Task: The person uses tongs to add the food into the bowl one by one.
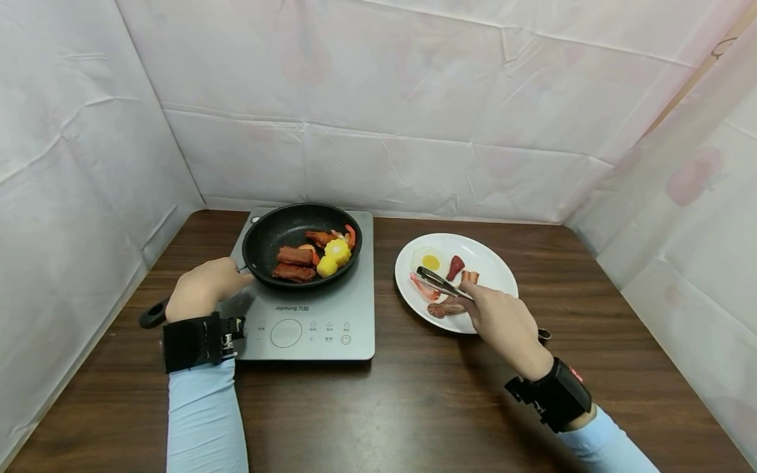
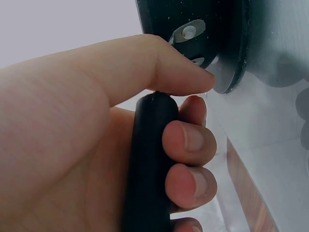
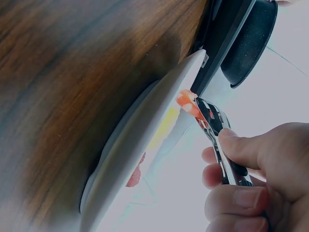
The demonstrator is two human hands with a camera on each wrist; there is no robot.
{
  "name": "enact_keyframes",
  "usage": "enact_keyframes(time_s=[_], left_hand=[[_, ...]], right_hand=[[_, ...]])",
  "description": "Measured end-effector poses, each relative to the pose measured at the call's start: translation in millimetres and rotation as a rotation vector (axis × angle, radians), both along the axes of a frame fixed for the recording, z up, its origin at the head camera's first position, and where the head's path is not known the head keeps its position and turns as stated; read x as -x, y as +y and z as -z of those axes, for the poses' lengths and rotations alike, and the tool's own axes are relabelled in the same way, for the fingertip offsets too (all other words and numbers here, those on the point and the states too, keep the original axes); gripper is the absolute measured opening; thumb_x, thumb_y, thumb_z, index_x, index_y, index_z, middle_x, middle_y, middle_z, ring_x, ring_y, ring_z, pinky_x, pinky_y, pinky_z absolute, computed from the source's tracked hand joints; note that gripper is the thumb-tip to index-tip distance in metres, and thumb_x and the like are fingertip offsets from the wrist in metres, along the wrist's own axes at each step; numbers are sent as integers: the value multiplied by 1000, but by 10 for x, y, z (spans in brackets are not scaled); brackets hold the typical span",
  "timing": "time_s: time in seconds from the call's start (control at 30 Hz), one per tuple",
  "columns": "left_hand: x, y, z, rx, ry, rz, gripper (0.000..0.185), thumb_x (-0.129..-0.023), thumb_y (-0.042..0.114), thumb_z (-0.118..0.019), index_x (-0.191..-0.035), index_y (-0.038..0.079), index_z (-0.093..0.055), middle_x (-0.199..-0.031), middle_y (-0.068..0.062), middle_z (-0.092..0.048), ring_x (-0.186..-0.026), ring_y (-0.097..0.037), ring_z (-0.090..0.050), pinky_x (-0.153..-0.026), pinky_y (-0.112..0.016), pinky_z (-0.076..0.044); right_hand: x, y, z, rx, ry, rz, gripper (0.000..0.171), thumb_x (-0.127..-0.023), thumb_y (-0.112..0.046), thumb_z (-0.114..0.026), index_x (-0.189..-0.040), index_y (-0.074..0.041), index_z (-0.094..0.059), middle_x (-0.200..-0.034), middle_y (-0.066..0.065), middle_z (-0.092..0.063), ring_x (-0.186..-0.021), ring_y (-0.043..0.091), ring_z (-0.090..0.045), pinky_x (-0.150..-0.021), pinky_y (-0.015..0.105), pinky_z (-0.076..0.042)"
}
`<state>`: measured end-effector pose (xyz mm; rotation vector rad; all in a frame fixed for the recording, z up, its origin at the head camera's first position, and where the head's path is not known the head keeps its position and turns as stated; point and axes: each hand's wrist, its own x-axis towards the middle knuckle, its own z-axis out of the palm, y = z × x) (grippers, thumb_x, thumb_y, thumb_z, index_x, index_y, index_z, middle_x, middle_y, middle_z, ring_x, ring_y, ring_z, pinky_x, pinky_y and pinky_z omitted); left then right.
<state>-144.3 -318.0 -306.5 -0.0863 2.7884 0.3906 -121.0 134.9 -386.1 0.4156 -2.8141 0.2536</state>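
Note:
My left hand (image 1: pixel 204 286) grips the black handle (image 2: pixel 152 159) of a frying pan (image 1: pixel 278 226), its fingers curled round it. The pan sits on a silver induction cooker (image 1: pixel 349 315) and holds two brown meat pieces (image 1: pixel 294 264), yellow corn chunks (image 1: pixel 338 252) and other reddish food. Over a white plate (image 1: pixel 503 279), my right hand (image 1: pixel 507 325) holds metal tongs (image 1: pixel 440 281). Beside the tongs' tips lies a red-and-white strip (image 1: pixel 424 288); in the right wrist view they overlap it, and I cannot tell whether they pinch it. A fried egg (image 1: pixel 430 261) lies behind.
Also on the plate are a dark red piece (image 1: pixel 455 267), a small striped piece (image 1: pixel 470 277) and a brown meat piece (image 1: pixel 445 308). The plate stands right of the cooker on a dark wooden table (image 1: pixel 378 420). Pale sheets (image 1: pixel 378 98) hang round the back and sides.

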Motion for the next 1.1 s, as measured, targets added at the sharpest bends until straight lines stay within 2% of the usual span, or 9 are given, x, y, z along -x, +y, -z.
enact_keyframes(time_s=[0.1,0.3,0.57,0.7,0.8,0.97,1.1], left_hand=[[-3,-1,0,-1,-1,-1,44,-104,42,-48,-77,8,-49,-72,-5,-43,-69,-22,-48,-65,-38,-40],[-1,3,-19,9,-13,2,42,-104,38,-48,-93,-2,-58,-81,-13,-56,-74,-26,-53,-67,-41,-45],[-4,3,-14,-3,2,-17,39,-102,38,-48,-77,9,-48,-72,-4,-42,-71,-21,-47,-65,-37,-39],[-3,10,-16,-8,12,-23,38,-102,38,-48,-75,10,-47,-72,-3,-42,-70,-21,-46,-64,-36,-38],[1,14,-24,-7,12,-25,40,-102,38,-48,-74,11,-46,-71,-3,-41,-69,-20,-45,-63,-35,-37],[6,10,-35,1,-2,-19,41,-103,40,-48,-74,11,-45,-71,-3,-40,-69,-20,-45,-64,-36,-37],[11,-6,-12,-3,-4,-13,41,-103,40,-48,-73,11,-44,-70,-2,-40,-68,-20,-44,-63,-35,-37]], right_hand=[[13,-19,-38,2,5,0,12,-98,-29,-67,-96,-19,-61,-61,-2,-48,-54,15,-47,-47,31,-32],[69,-58,-132,16,46,-21,11,-98,-28,-68,-101,-18,-63,-63,-1,-55,-54,16,-51,-47,32,-35],[186,-166,-294,18,95,-76,15,-100,-28,-65,-93,-18,-56,-60,-4,-46,-49,12,-37,-45,27,-24],[278,-237,-424,33,95,-98,14,-101,-27,-64,-93,-19,-57,-67,-6,-62,-51,9,-47,-43,27,-26],[365,-307,-535,33,86,-112,13,-103,-29,-61,-97,-18,-58,-71,-5,-65,-54,10,-54,-43,28,-30],[534,-478,-698,21,81,-143,15,-104,-31,-59,-107,-17,-59,-63,-3,-53,-47,12,-49,-43,29,-30],[690,-697,-773,29,105,-206,17,-105,-32,-56,-100,-16,-56,-61,-2,-44,-47,13,-43,-45,30,-26]])
